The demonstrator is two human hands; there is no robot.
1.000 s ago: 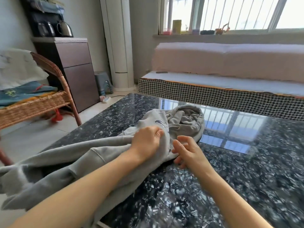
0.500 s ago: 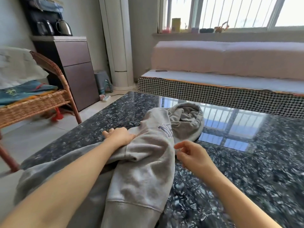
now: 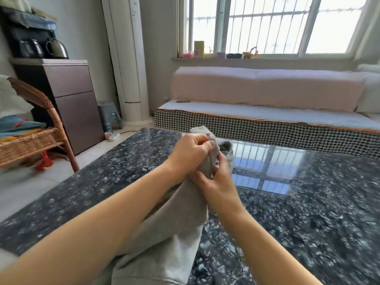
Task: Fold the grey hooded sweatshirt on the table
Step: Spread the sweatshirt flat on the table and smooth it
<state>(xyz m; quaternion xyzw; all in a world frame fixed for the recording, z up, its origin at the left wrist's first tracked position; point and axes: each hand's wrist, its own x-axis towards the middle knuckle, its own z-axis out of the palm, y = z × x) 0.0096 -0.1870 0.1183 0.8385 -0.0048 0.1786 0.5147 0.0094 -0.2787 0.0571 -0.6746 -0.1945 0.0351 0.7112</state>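
The grey hooded sweatshirt point(image 3: 176, 227) is bunched into a long roll, lifted off the dark marble table point(image 3: 308, 212) and hanging down toward me. My left hand point(image 3: 190, 153) grips its upper end from the left, fingers curled into the cloth. My right hand point(image 3: 216, 179) pinches the same bunch just below and to the right. Both hands touch each other above the table's middle. The hood point(image 3: 225, 146) peeks out behind the hands, mostly hidden.
A wicker chair point(image 3: 41, 138) stands off the table's left side, with a brown cabinet point(image 3: 72, 103) behind it. A low sofa with a houndstooth edge point(image 3: 267, 128) runs along the table's far side. The glossy tabletop reflects the window.
The sweatshirt lay spread on the table; both hands have now gathered it and lifted it up into a bunch. My left hand moved right and up, and my right hand closed on the cloth.
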